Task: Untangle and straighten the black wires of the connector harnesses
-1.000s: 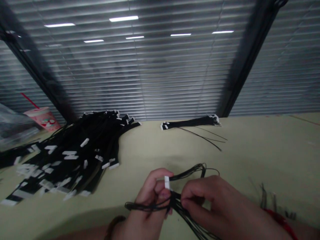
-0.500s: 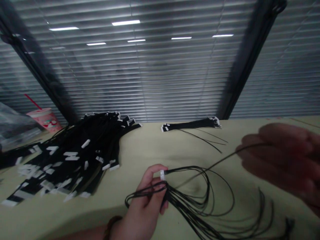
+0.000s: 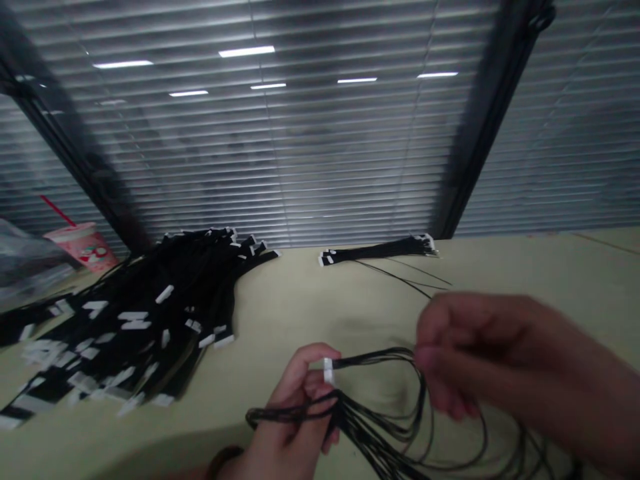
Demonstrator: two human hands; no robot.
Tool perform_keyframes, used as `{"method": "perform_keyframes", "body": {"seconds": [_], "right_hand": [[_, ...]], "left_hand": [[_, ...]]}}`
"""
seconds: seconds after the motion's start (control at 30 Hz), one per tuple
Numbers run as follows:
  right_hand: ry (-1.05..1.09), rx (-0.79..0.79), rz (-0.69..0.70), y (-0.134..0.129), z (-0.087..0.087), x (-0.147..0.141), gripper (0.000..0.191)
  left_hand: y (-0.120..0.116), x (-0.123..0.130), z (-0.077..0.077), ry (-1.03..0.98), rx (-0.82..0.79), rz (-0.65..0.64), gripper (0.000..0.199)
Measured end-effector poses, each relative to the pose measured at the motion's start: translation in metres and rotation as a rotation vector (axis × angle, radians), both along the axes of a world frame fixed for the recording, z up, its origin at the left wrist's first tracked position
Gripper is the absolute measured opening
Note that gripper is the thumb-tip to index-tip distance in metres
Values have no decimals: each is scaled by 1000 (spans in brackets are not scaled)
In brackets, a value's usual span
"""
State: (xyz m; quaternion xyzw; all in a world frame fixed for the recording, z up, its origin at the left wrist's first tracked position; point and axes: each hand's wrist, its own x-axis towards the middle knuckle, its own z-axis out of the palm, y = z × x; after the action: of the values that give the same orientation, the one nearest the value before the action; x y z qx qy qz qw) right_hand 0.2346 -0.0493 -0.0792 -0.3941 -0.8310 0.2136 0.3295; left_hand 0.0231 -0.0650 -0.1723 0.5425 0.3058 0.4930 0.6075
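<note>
Head cam, angled fwd & down over pale-green worktop [image 3: 545,280]. Left hand [image 3: 293,420] clenched, fingers curled round bundle of thin black wires [image 3: 375,427]. Small white connector [image 3: 328,371] gripped at top of fist, just past fingertips, wires running from it to right in low arc. Some strands wrapped across fingers, out past left side of hand; rest fanned below & right of fist in loose loops, cut off by bottom edge of frame. Right hand [image 3: 485,353] raised right of left hand, badly blurred, fingertips at top of wire loop. Touching or just beside strands: cannot tell, nor whether pinching or open. Dark beaded bracelet [image 3: 223,461] on left wrist.

On worktop, left of hands & near but apart from them: large fanned heap of black flat cables w/ white tabs [image 3: 150,313]. Straight ahead at far edge: smaller bundle of similar cables [image 3: 375,251], few loose thin wires [image 3: 400,279] trailing toward hands. Far left: pink cup w/ red straw [image 3: 83,245], beside plastic bag [image 3: 25,257]. Behind all: slatted window blinds [image 3: 280,133].
</note>
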Motion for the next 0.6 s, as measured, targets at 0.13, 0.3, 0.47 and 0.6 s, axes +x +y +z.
{"method": "perform_keyframes", "body": {"seconds": [0.13,0.3,0.47,0.6], "right_hand": [[-156,224,-54,-15,-30,-29,17],[-228,414,-49,-15,-46,-32,32],[-235,422,1,-12,-45,-28,40],[-233,394,11,-12,-45,-28,34]], "left_hand": [[-3,-2,-1,7,24,-76,19],[-7,-5,-1,22,-42,-68,23],[-7,-5,-1,-32,-61,-113,22],[-9,-1,-2,-46,-74,-47,26]]}}
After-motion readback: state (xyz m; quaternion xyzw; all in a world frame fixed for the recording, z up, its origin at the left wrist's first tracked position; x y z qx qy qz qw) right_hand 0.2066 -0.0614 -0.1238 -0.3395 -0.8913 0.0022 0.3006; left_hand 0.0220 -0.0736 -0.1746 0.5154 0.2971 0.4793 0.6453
